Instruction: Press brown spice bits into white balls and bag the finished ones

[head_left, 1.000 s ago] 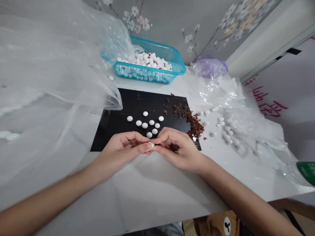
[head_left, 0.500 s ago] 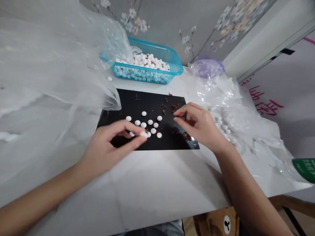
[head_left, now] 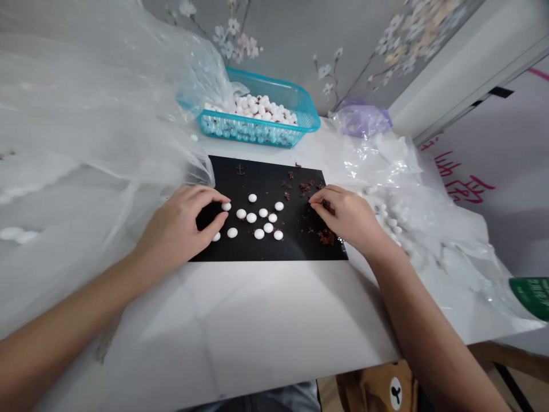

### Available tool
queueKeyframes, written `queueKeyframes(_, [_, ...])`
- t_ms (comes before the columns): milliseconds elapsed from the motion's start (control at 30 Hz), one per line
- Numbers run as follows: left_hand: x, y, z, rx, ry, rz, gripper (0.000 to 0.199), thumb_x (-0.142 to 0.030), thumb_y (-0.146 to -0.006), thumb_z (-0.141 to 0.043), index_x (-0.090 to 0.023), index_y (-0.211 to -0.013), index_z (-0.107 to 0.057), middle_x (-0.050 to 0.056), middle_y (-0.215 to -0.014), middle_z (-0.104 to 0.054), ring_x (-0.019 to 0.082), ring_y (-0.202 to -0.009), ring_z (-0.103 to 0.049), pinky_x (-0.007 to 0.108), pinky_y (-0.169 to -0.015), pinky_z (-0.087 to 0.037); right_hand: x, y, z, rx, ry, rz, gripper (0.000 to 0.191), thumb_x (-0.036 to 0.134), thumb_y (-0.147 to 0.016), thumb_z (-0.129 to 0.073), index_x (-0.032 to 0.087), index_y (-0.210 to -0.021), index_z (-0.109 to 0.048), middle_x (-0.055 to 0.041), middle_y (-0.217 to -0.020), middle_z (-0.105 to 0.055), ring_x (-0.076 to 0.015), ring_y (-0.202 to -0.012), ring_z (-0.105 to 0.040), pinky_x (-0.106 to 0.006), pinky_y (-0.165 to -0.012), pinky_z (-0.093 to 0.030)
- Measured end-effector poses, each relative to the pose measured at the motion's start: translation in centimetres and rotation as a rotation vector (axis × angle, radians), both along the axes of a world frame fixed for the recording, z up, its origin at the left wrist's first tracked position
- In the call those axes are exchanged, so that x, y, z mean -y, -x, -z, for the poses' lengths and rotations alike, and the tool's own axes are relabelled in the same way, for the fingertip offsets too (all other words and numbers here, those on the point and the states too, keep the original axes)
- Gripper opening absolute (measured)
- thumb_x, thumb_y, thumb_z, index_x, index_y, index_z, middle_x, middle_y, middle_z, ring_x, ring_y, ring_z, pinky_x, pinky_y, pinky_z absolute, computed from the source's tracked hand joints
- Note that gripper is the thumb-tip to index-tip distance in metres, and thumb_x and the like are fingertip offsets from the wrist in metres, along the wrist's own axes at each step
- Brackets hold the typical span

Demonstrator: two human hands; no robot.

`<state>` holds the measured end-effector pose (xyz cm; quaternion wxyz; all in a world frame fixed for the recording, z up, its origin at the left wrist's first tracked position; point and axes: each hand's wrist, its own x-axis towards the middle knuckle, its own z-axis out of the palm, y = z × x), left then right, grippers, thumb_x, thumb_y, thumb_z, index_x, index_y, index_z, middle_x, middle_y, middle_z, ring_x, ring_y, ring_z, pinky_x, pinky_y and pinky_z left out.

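Note:
A black mat (head_left: 266, 249) lies on the white table. Several white round beads (head_left: 258, 217) are spread over its middle. My left hand (head_left: 180, 229) rests on the mat's left part, fingers curved and apart, the index tip touching one white bead (head_left: 226, 206) and the thumb next to another (head_left: 215, 236). My right hand (head_left: 347, 220) is on the mat's right edge, its fingertips pressed together in a pile of small brown pieces (head_left: 326, 236). Whether a piece is between them is hidden.
A teal basket (head_left: 306, 123) full of white beads stands behind the mat. A large clear plastic bag (head_left: 86, 114) covers the left side. Crumpled clear plastic with loose beads (head_left: 398, 220) lies to the right, a purple bag (head_left: 362, 117) behind it, and a green item (head_left: 534, 294) at the right edge.
My hands parted from near the table's front edge. The left one carried a white bead to the mat and let it go; the right one moved down onto the brown pile.

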<state>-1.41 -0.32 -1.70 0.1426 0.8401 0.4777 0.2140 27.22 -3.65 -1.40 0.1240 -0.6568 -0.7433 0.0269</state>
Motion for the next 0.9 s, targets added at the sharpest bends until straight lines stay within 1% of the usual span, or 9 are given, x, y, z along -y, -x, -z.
queueKeyframes(100, [0.0,0.0,0.1,-0.004,0.009,0.014,0.021,-0.030,-0.086,-0.046,-0.022,-0.098,-0.061,0.003,-0.103,-0.066,0.021,-0.101,-0.056,0.032,-0.084,-0.043,0.0,0.1,0.1,0.017,-0.020,0.010,0.013,0.017,-0.084,-0.048,0.020,-0.083,-0.061,-0.0013,-0.092,-0.065,-0.0122,-0.062,-0.055,-0.025,-0.055,-0.035])
queueKeyframes(167, [-0.1,0.0,0.2,0.016,0.038,-0.012,0.019,-0.032,-0.085,-0.047,-0.024,-0.095,-0.062,0.001,-0.098,-0.067,0.020,-0.096,-0.058,0.030,-0.082,-0.043,0.0,0.2,0.0,0.012,-0.049,0.018,0.013,0.020,-0.086,-0.047,0.020,-0.084,-0.060,-0.0025,-0.092,-0.064,-0.0128,-0.062,-0.056,-0.025,-0.053,-0.034])
queueKeyframes(267, [-0.1,-0.1,0.5,0.077,0.067,-0.025,0.020,-0.035,-0.086,-0.048,-0.023,-0.093,-0.062,0.002,-0.095,-0.066,0.019,-0.091,-0.059,0.028,-0.081,-0.043,0.3,0.6,-0.3,-0.070,-0.127,0.031,0.013,0.025,-0.089,-0.045,0.020,-0.089,-0.057,-0.0041,-0.092,-0.064,-0.0133,-0.061,-0.056,-0.026,-0.053,-0.035])
queueKeyframes(400, [0.2,-0.2,0.2,0.199,0.025,-0.022,0.022,-0.034,-0.086,-0.051,-0.022,-0.097,-0.064,0.003,-0.097,-0.065,0.017,-0.090,-0.059,0.026,-0.083,-0.043,0.8,1.6,-0.4,-0.430,-0.193,0.043,0.010,0.028,-0.090,-0.046,0.021,-0.094,-0.052,-0.0025,-0.086,-0.066,-0.0111,-0.054,-0.057,-0.025,-0.049,-0.038])
queueKeyframes(500, [0.8,-0.5,-0.6,0.331,0.068,-0.054,0.018,-0.033,-0.084,-0.055,-0.023,-0.094,-0.066,0.001,-0.098,-0.064,0.014,-0.089,-0.059,0.022,-0.079,-0.045,1.4,2.8,-0.4,-0.775,-0.140,0.060,0.016,0.035,-0.087,-0.052,0.021,-0.096,-0.051,-0.0026,-0.088,-0.068,-0.0079,-0.043,-0.054,-0.023,-0.043,-0.041])
queueKeyframes(633, [2.0,-1.4,-1.5,0.611,0.320,-0.111,0.018,-0.034,-0.079,-0.063,-0.024,-0.094,-0.066,-0.002,-0.091,-0.068,0.012,-0.083,-0.062,0.019,-0.075,-0.049,2.1,4.4,-0.8,-1.062,0.068,-0.001,0.026,0.042,-0.082,-0.059,0.019,-0.094,-0.053,-0.0052,-0.092,-0.070,-0.0071,-0.040,-0.055,-0.022,-0.038,-0.043])
queueKeyframes(700, [2.7,-1.8,-1.5,0.724,0.482,-0.109,0.021,-0.034,-0.075,-0.068,-0.023,-0.093,-0.068,-0.001,-0.088,-0.070,0.013,-0.082,-0.063,0.019,-0.074,-0.050,2.4,5.1,-0.9,-1.155,0.171,-0.036,0.026,0.042,-0.082,-0.060,0.018,-0.090,-0.055,-0.0048,-0.086,-0.071,-0.0047,-0.036,-0.050,-0.020,-0.033,-0.039])
queueKeyframes(800, [3.6,-2.4,-1.2,0.851,0.730,-0.075,0.022,-0.032,-0.071,-0.073,-0.023,-0.091,-0.070,0.000,-0.091,-0.071,0.012,-0.085,-0.065,0.019,-0.077,-0.051,2.9,6.0,-1.1,-1.281,0.266,-0.090,0.023,0.039,-0.081,-0.061,0.016,-0.081,-0.056,-0.0012,-0.073,-0.068,0.0000,-0.031,-0.035,-0.017,-0.030,-0.027])
queueKeyframes(900, [4.2,-2.7,-0.7,0.905,0.894,-0.055,0.019,-0.033,-0.070,-0.074,-0.022,-0.086,-0.071,0.001,-0.092,-0.072,0.013,-0.084,-0.066,0.019,-0.076,-0.052,3.3,6.6,-1.2,-1.337,0.312,-0.156,0.019,0.033,-0.081,-0.064,0.016,-0.077,-0.057,0.0031,-0.063,-0.058,-0.0003,-0.038,-0.034,-0.017,-0.035,-0.027])
